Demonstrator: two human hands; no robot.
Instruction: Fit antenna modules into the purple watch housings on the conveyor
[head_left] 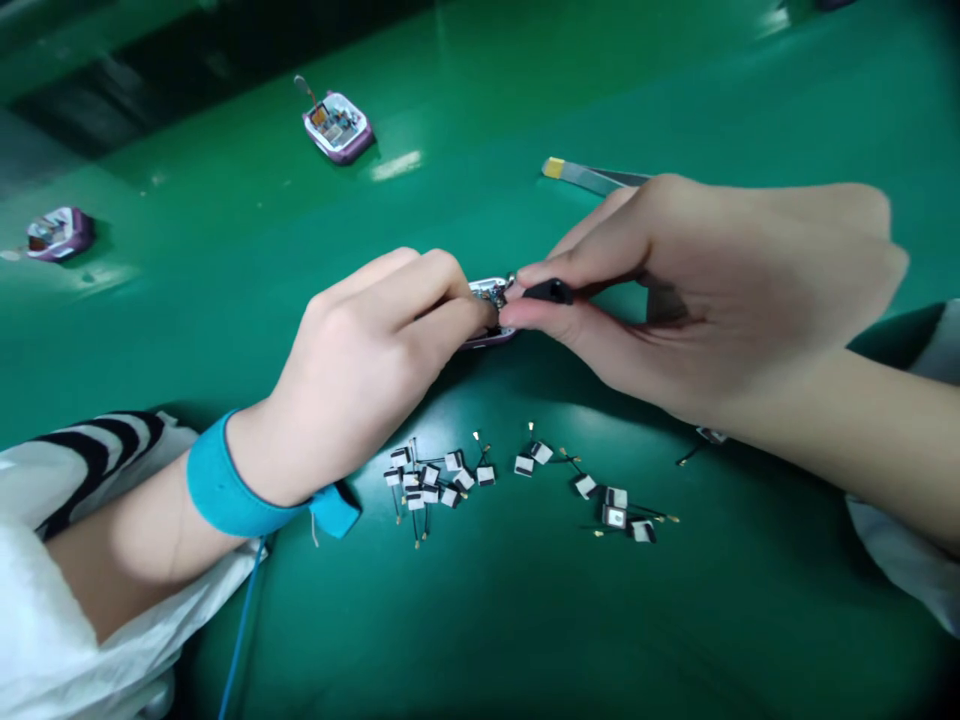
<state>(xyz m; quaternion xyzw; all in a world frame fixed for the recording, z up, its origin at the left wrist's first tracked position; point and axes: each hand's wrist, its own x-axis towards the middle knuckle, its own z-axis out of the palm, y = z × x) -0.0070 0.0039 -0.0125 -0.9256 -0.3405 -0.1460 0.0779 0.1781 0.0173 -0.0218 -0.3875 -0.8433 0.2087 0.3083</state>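
Note:
A small open electronic device (491, 292) with a pale rim, purple casing and exposed circuit parts is on the table, mostly covered by my fingers. My left hand (375, 345), wearing a blue wrist strap (232, 480), grips it from the left with curled fingers. From the right, my right hand (705, 290) pinches a small black piece (551, 291) between thumb and index finger, right at the device's edge. What kind of part the black piece is, I cannot tell. Metal tweezers (592, 177) with a yellow end lie just beyond my right hand, partly hidden by it.
Several small white-and-black modules with thin cables (430, 485) are scattered nearer to me, with more modules (615, 515) to the right. Two similar open devices, one at the back (341, 128) and one at far left (61, 233), sit on the green table (450, 620). A blue cord (244, 630) hangs near my left sleeve.

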